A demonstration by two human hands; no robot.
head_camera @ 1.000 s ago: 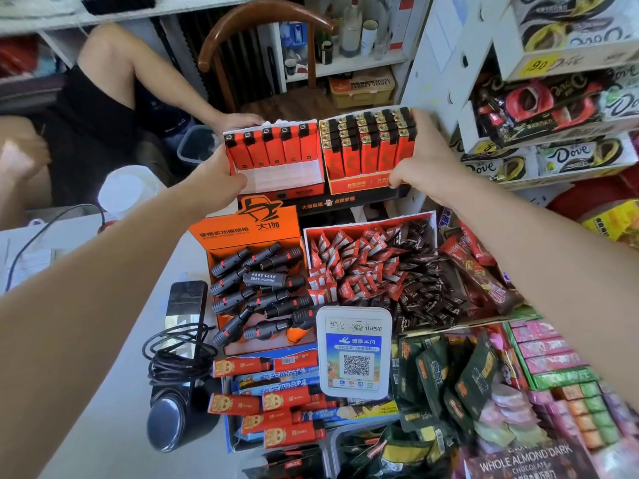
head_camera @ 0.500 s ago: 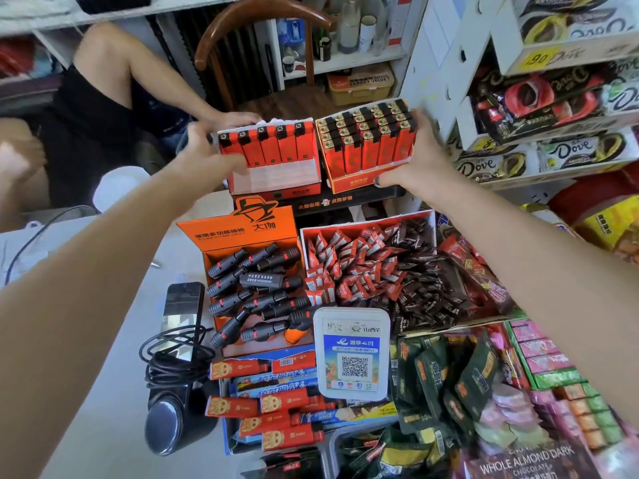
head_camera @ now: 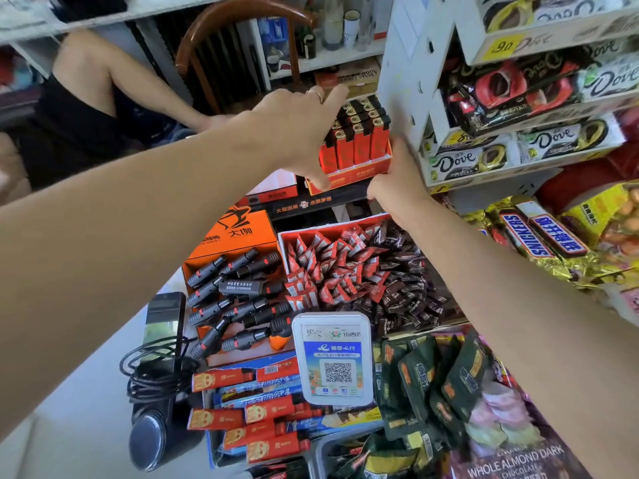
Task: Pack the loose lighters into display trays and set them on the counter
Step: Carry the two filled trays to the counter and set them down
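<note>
The full tray (head_camera: 356, 167) of orange lighters (head_camera: 359, 143) now stands at the back of the counter, on a black box (head_camera: 311, 203) just behind the candy box (head_camera: 352, 267) and hard against the white rack (head_camera: 408, 81) to that box's rear right. Half a second ago both trays were side by side in the air, one in each hand; now only this one is in plain sight. A patch of orange and white (head_camera: 276, 188) shows to its left, behind the candy box, but the forearm covers most of it and I cannot tell whether it is the second tray.

The left hand (head_camera: 301, 133) has let go of the half-filled tray it held and crossed over to the full one. Its fingers are spread and straight, the thumb tip reaching down to the tray's front left corner and the fingers lying over the lighters' black caps; a ring (head_camera: 315, 95) shows on one finger. It touches rather than grasps.

The right hand (head_camera: 397, 181) stays on the tray's right end, lower than before, fingers curled around the front right corner and gripping it.

Behind the candy box and to its left, a seated person's arm (head_camera: 145, 88) reaches forward as before.
</note>
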